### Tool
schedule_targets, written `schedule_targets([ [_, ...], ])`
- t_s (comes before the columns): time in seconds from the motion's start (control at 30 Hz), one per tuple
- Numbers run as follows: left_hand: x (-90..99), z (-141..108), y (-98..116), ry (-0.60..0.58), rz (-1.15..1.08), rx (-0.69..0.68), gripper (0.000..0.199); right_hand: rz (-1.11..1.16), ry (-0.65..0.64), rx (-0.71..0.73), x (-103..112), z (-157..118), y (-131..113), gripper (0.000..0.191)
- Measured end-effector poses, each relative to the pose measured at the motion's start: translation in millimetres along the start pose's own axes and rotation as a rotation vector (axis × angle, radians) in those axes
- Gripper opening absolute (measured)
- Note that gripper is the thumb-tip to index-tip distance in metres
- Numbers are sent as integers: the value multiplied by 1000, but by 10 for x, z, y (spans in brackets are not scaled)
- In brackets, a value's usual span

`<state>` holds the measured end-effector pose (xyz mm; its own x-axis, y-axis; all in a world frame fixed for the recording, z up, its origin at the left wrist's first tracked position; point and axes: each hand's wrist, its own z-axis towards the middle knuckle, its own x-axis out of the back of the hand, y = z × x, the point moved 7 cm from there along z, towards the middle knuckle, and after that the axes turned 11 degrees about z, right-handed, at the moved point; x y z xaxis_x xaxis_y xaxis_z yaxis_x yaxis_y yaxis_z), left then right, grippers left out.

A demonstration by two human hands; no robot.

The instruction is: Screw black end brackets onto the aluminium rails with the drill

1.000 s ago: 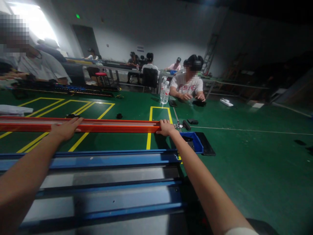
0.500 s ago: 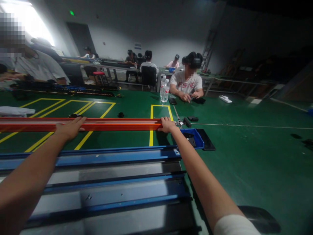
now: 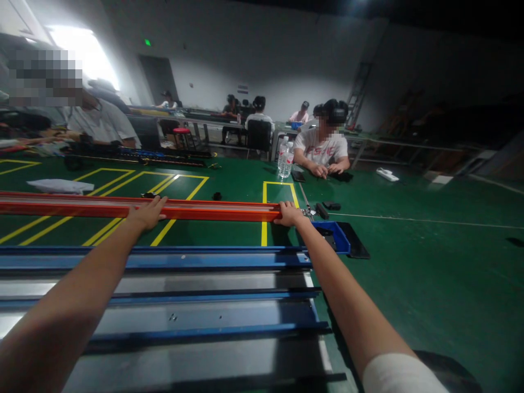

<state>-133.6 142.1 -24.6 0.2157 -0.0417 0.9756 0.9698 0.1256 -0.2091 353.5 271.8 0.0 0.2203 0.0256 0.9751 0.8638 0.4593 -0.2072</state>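
A long orange rail (image 3: 213, 210) lies across the green table, reaching off the left edge. My left hand (image 3: 146, 213) rests on top of it near its middle, fingers laid over the rail. My right hand (image 3: 289, 214) grips the rail's right end. Closer to me lie long blue and grey metal rails (image 3: 172, 289), side by side under both forearms.
A blue tray (image 3: 338, 236) and a black pad (image 3: 355, 246) sit just right of the rail's end, with small black parts (image 3: 331, 206) behind. Water bottles (image 3: 285, 160) stand farther back. A seated person (image 3: 323, 148) works across the table; other people sit left and behind.
The view has shifted, so the rail and hands sit further right in the picture. Both hands stay on the orange rail in the same places.
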Motion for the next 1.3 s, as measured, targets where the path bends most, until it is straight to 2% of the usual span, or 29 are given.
schedule_targets([
  [0.1,109,-58,50,12,57,64,71,27,-4,7,19,-27,-27,42],
  [0.23,306,-279,185,50,92,-71,72,69,-16,54,56,-226,-94,71],
  [0.37,371,-732,129,7,67,-265,63,105,-75,153,82,-725,-182,76],
  [0.53,158,-1335,-312,-105,-1,-319,57,132,-167,263,68,-1489,-297,77],
  [0.63,7,-1521,-550,-164,-61,-257,60,144,-200,284,8,-1728,-367,77],
  [0.73,-6,-1547,-579,-165,-96,-220,62,152,-208,277,-65,-1778,-425,73],
  [0.9,86,-1401,-414,-165,16,-209,57,160,-195,251,-101,-1744,-459,68],
  [1.03,78,-1328,-374,-179,45,-214,52,166,-214,241,-98,-1729,-436,71],
  [1.3,11,-1287,-386,-128,97,-170,47,176,-241,230,-129,-1649,-371,82],
])
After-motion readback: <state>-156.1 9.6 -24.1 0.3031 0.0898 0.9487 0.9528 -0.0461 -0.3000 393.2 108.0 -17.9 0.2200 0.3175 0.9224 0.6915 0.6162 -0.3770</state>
